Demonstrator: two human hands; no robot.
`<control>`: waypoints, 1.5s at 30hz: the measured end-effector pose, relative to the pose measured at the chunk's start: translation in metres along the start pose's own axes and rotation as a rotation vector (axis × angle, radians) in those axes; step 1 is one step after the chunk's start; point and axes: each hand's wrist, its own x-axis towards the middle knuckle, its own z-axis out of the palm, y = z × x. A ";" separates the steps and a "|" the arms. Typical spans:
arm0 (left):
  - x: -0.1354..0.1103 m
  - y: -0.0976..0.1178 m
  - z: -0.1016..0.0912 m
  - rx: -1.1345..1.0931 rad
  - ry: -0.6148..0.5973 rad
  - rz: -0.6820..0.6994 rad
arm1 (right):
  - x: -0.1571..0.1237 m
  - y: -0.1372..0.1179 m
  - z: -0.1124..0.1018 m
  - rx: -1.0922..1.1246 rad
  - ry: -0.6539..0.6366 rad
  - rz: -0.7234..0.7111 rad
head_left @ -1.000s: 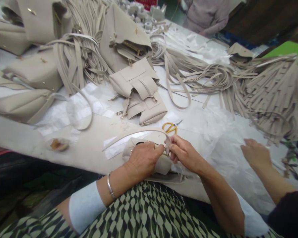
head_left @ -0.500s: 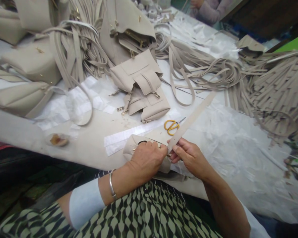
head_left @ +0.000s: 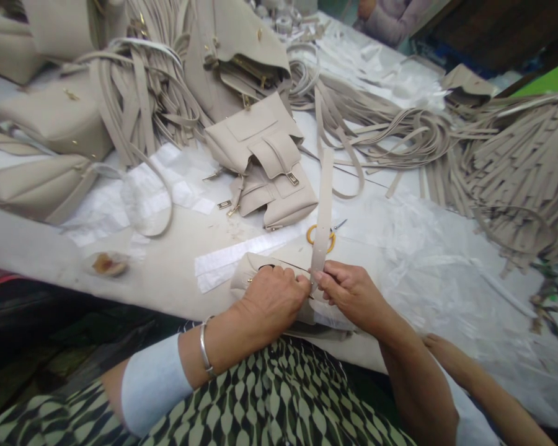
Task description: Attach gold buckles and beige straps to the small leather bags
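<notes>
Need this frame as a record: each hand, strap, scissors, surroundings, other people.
left hand: curled over a beige bag
right hand: pinching a strap
strap: beige, lower end between the hands
scissors: yellow-handled, partly hidden by strap
surroundings: white strips, strap pile
other people: hand by right forearm; sleeve at top

- Soft, diffuse light brightened the pale table (head_left: 167, 269) mid-frame.
- Dimness filled the lower left and upper right.
- Whitish sheen washed over the plastic sheeting (head_left: 428, 266) at right.
- The sleeve (head_left: 393, 23) at the top looked blurred.
- Wide-angle distortion stretched the edges.
</notes>
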 end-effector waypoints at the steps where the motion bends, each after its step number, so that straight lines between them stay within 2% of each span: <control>1: 0.000 0.000 0.000 0.003 -0.002 0.003 | 0.000 -0.001 0.000 -0.013 -0.008 -0.011; 6: 0.003 -0.002 0.005 0.002 0.011 0.042 | 0.002 -0.006 -0.001 0.017 -0.061 -0.025; 8: 0.003 -0.003 0.008 -0.015 0.046 0.046 | 0.002 -0.006 -0.005 0.172 -0.099 0.006; 11: 0.002 -0.005 0.010 -0.058 0.100 -0.030 | 0.003 -0.003 -0.011 0.387 -0.143 0.026; 15: -0.001 -0.010 0.011 -0.113 0.137 -0.074 | 0.003 0.001 -0.010 0.297 -0.011 -0.067; 19: -0.002 -0.015 0.011 -0.120 0.143 -0.042 | 0.001 -0.002 0.000 0.443 0.117 -0.004; 22: -0.001 -0.016 0.013 -0.107 0.158 -0.010 | 0.000 -0.004 0.007 0.411 0.181 -0.036; 26: 0.000 -0.016 0.013 -0.135 0.115 0.019 | -0.002 -0.001 0.010 0.288 0.215 -0.158; 30: -0.004 -0.018 0.012 -0.278 0.101 -0.023 | -0.004 0.004 0.006 0.358 0.228 -0.213; 35: -0.010 -0.024 0.013 -0.404 0.182 -0.056 | -0.008 0.003 0.005 0.442 0.132 -0.113; 38: -0.011 -0.027 0.012 -0.419 0.220 -0.025 | -0.012 0.003 0.005 0.550 -0.060 0.035; 41: -0.011 -0.026 0.009 -0.460 0.207 -0.024 | -0.017 0.004 0.001 0.541 -0.266 0.113; 43: -0.012 -0.024 0.008 -0.514 0.201 -0.022 | -0.019 0.006 -0.001 0.583 -0.281 0.148; 45: -0.013 -0.023 0.008 -0.599 0.231 -0.032 | -0.020 0.009 -0.001 0.685 -0.240 0.188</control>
